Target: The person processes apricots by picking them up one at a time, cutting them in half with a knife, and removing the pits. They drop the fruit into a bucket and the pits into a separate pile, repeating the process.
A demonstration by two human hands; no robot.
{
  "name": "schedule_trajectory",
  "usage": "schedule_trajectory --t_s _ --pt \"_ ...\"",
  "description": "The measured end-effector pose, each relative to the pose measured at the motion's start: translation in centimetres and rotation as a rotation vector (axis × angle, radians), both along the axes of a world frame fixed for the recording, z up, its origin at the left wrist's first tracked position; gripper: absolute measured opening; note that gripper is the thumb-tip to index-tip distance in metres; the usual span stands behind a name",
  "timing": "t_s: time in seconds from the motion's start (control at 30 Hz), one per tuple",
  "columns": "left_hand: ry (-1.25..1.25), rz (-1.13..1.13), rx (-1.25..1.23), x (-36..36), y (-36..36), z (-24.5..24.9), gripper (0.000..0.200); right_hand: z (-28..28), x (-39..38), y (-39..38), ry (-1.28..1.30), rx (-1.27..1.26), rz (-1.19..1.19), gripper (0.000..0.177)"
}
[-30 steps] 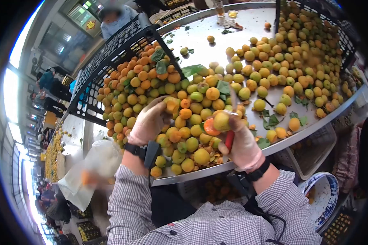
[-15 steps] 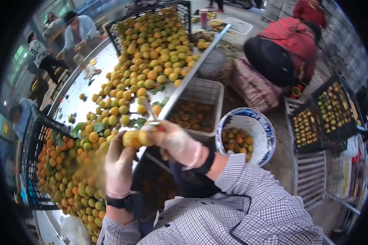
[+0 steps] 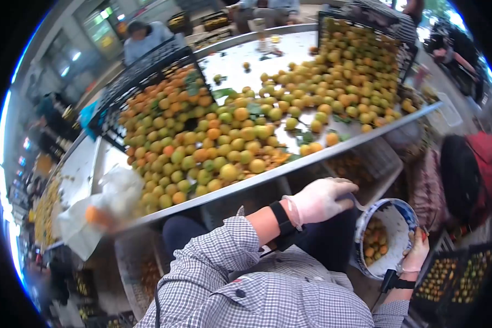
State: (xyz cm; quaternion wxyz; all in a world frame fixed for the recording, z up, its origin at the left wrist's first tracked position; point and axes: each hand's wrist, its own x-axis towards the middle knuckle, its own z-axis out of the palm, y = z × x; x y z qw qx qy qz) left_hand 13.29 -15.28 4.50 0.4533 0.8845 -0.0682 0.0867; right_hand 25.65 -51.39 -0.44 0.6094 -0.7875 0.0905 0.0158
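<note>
My left hand (image 3: 321, 200), in a thin pale glove, is stretched out over my lap with its fingers extended. It holds nothing, and its fingertips point towards the bucket. At the far right my right hand (image 3: 417, 250) grips the rim of a blue-and-white bucket (image 3: 400, 227). Something small and red shows by its fingers, too small to name. Inside the bucket lie several round yellow-orange fruits (image 3: 375, 240), which look like persimmons. The bucket is tilted, its mouth facing me.
A metal-edged table (image 3: 238, 65) bears a large heap of green and orange fruits (image 3: 224, 147), spilling from black crates (image 3: 142, 76). A plastic bag (image 3: 115, 197) hangs at its left edge. A clear bin (image 3: 385, 164) stands below. A person (image 3: 145, 41) sits across the table.
My hands have parted and moved from the table edge to the bucket side. The yellow fruit has left them. My right hand now grips the bucket, and the view has turned.
</note>
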Motion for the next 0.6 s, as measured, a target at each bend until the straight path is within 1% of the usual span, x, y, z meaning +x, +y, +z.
schedule_trajectory --t_s 0.03,0.07,0.13,0.2,0.23,0.27,0.33,0.37,0.4,0.47,0.5,0.53,0.6 --pt "0.090 0.093 -0.081 -1.7 1.5 1.1 0.031 -0.6 1.0 1.7 -0.005 0.022 0.057 0.038" --pt "0.158 0.201 -0.157 -3.3 2.9 0.9 0.028 0.1 1.3 4.7 -0.053 0.145 0.158 0.035" --pt "0.338 0.432 -0.354 -6.6 4.7 2.2 0.027 2.0 2.1 10.6 0.022 0.227 0.365 0.034" --pt "0.140 0.568 -0.327 -9.5 6.8 -1.0 0.025 3.6 2.6 17.8 0.016 0.401 0.485 0.030" --pt "0.153 0.634 -0.285 -10.9 7.4 -0.6 0.024 4.7 2.7 21.3 0.012 0.449 0.589 0.029" --pt "0.110 0.682 -0.205 -12.2 8.1 -1.4 0.025 5.8 2.4 24.5 0.014 0.497 0.692 0.028" --pt "0.114 0.832 -0.076 -14.8 9.1 -2.3 0.027 7.8 1.1 30.7 0.087 0.607 0.799 0.026" --pt "0.144 0.866 -0.097 -16.1 9.8 -3.2 0.029 8.8 -0.1 33.6 0.104 0.637 0.841 0.026" --pt "0.190 0.916 -0.087 -17.1 10.2 -2.8 0.028 9.4 -1.2 36.1 0.123 0.669 0.879 0.026" --pt "0.180 1.004 -0.057 -18.8 11.5 -2.9 0.026 7.1 -2.5 40.5 0.138 0.783 0.972 0.027" --pt "0.116 1.055 -0.126 -19.3 12.3 -3.5 0.023 6.0 -3.5 42.0 0.178 0.826 0.995 0.027" --pt "0.156 1.139 -0.170 -19.9 13.1 -3.8 0.023 5.2 -4.6 42.7 0.270 0.861 1.008 0.025" --pt "0.121 1.193 -0.078 -20.3 15.2 -3.5 0.024 2.9 -5.9 43.5 0.355 0.796 1.067 0.024"
